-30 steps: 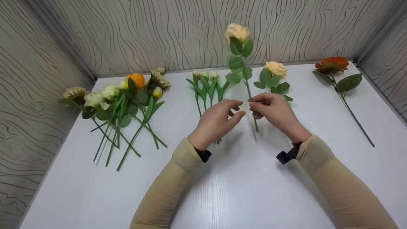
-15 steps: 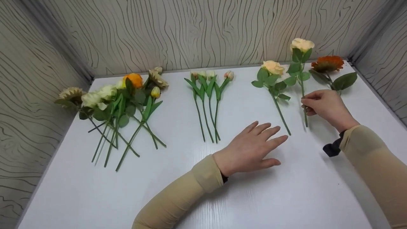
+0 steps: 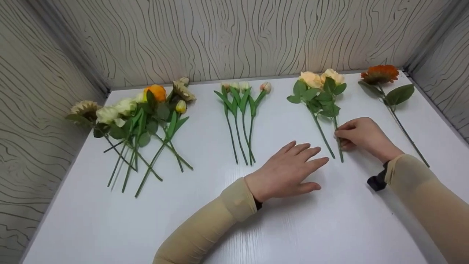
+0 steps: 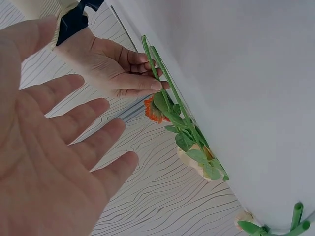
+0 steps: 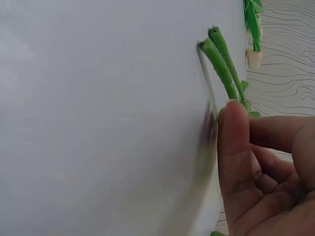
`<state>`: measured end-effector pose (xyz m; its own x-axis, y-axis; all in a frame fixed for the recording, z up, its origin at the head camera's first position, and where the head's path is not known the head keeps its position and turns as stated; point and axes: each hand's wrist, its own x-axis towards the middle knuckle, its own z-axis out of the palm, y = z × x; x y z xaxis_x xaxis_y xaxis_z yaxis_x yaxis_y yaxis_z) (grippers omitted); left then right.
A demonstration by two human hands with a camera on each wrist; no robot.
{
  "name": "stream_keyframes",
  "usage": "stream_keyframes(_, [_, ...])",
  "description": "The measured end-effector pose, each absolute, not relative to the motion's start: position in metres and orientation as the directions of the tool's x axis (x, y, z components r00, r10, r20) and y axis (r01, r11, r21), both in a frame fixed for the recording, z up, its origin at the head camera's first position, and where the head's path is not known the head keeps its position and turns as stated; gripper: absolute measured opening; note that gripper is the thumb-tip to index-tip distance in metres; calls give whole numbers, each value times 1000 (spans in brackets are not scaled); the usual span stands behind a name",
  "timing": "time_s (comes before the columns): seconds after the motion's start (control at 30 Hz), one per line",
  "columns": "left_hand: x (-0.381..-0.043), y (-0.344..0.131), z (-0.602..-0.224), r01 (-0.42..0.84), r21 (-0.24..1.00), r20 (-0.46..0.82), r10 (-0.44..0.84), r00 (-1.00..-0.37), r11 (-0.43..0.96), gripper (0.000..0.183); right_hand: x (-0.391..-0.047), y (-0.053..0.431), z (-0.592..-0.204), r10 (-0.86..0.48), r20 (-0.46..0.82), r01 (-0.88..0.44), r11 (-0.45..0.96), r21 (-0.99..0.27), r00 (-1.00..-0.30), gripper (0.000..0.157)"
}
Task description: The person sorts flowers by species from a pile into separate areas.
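Observation:
My right hand (image 3: 366, 137) pinches the green stem of a peach rose (image 3: 333, 77) between thumb and fingers, low on the stem. That rose lies beside another peach rose (image 3: 310, 79), their leaves overlapping. In the right wrist view the thumb (image 5: 235, 142) presses on the pinched stem (image 5: 220, 65), and the second stem end (image 5: 220, 42) shows just behind. My left hand (image 3: 287, 170) is spread with straight fingers over the table, holding nothing. The left wrist view shows its palm (image 4: 44, 157) and, beyond it, the right hand at the stems.
Several pale tulips (image 3: 238, 99) lie in a row at the middle back. At left is a mixed pile of flowers, with an orange bloom (image 3: 155, 93) and a white one (image 3: 108, 114). An orange-red flower (image 3: 380, 75) lies at right. A patterned wall (image 3: 242, 40) borders the white table (image 3: 121, 227).
The right hand carried the rose from the middle to the right and lowered it beside the other peach rose. The left hand moved away from the stem toward the front and spread its fingers.

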<state>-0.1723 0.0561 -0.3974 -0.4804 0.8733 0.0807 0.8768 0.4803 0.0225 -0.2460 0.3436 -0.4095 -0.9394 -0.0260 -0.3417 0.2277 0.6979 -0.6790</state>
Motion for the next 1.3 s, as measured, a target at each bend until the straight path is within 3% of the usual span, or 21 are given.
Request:
stream_keyframes(0.5, [-177,55,-394,859,46,80,855,-512,510,63,-240,349,-399,2,-259,172,754,-634,-966,49])
stream_keyframes(0.83, [-198,21,-391,780,170,172,761,-625,602,45,-234,316,-386,0,-10,6,789,-614,-1000,45])
stream_keyframes(1.03, [-223,-42,-390,611,304,224,569,-791,731,31,-226,272,-386,-96,29,-93,766,-637,-995,38])
stream_keyframes(1.2, [-242,-114,-390,342,418,180,292,-939,842,24,-221,233,-395,-230,111,-248,732,-635,-967,27])
stream_keyframes(1.3, [-250,-159,-391,165,482,124,120,-985,860,26,-217,208,-399,-297,130,-309,702,-642,-946,24])
